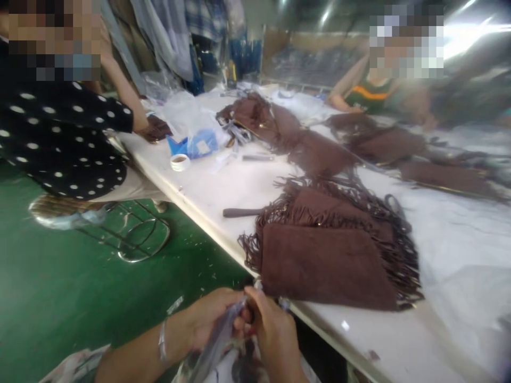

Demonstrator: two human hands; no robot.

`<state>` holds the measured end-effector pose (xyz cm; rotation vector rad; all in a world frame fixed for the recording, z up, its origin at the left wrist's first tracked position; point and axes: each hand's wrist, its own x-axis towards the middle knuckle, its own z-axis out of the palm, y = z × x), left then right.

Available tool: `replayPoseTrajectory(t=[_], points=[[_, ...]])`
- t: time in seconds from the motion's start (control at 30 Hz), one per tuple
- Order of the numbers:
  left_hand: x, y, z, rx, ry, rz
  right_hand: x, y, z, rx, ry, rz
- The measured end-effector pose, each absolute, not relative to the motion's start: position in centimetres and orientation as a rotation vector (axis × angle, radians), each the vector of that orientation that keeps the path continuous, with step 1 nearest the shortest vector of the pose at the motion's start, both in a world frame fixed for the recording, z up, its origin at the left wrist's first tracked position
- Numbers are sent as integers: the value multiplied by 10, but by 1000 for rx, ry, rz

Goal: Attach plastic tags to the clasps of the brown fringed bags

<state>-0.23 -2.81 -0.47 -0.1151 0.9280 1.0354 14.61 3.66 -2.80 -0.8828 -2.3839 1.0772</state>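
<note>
Near the table's front edge, in the lower middle of the head view, my left hand and my right hand meet with fingers closed. Between them is a greyish, limp strip that hangs toward my lap; whether it is plastic or cloth I cannot tell. Fingers hide its upper end. Just beyond my hands a dark brown fringed bag lies flat on the white table, apart from both hands. A brown strap sticks out at its left.
More brown fringed pieces lie farther back, with clear plastic bags, blue packaging and a white tape roll. A person in a dotted top sits at left on a metal stool; another person is across the table.
</note>
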Motion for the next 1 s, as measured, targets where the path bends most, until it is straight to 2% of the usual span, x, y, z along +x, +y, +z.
replayPoseTrajectory(t=[0.13,0.43,0.73,0.87,1.0], points=[[-3,-30,-13,-183,814,1037,153,35,-30,-900,-2297,1297],[-10,-36,-32,-244,666,956,159,40,-36,-728,-2351,1069],[-5,-26,-38,-83,778,1056,163,37,-42,-698,-2330,1157],[-8,-30,-38,4,850,1093,173,31,-25,-966,-2206,1220],[-15,-33,-32,45,850,1074,191,41,3,-1338,-2081,1090]])
